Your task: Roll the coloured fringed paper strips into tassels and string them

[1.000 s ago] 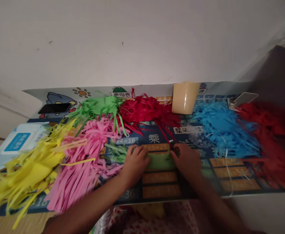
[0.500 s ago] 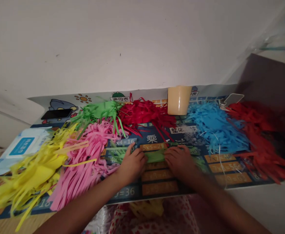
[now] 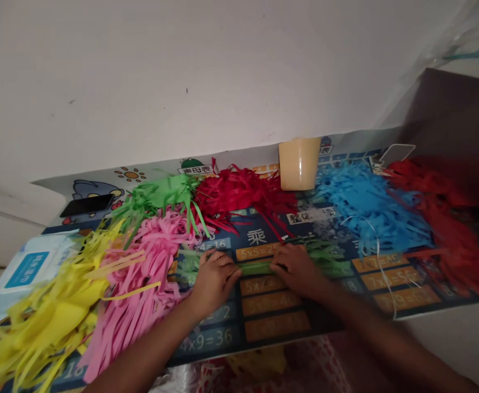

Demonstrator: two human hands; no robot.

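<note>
A green fringed paper strip (image 3: 256, 268) lies across the middle of the dark printed mat (image 3: 272, 337), its cut ends spreading out past both hands. My left hand (image 3: 217, 275) is closed around its left part, fingers bent together. Gripping the right part, my right hand (image 3: 297, 268) has its fingers curled over the paper. Between the two hands the green middle is narrow and stretched straight. Behind it lie a red fringed bundle (image 3: 243, 191) and another green bundle (image 3: 163, 191).
Pink (image 3: 141, 273) and yellow (image 3: 55, 305) fringes lie left, near a wipes pack (image 3: 27, 270) and a phone (image 3: 87, 205). A yellow cup (image 3: 299, 164) stands by the wall. Blue (image 3: 370, 202) and red-orange (image 3: 454, 218) fringes lie right.
The green middle section between my hands has become narrower. My left hand's fingers have drawn in closer around the paper. The view has shifted slightly.
</note>
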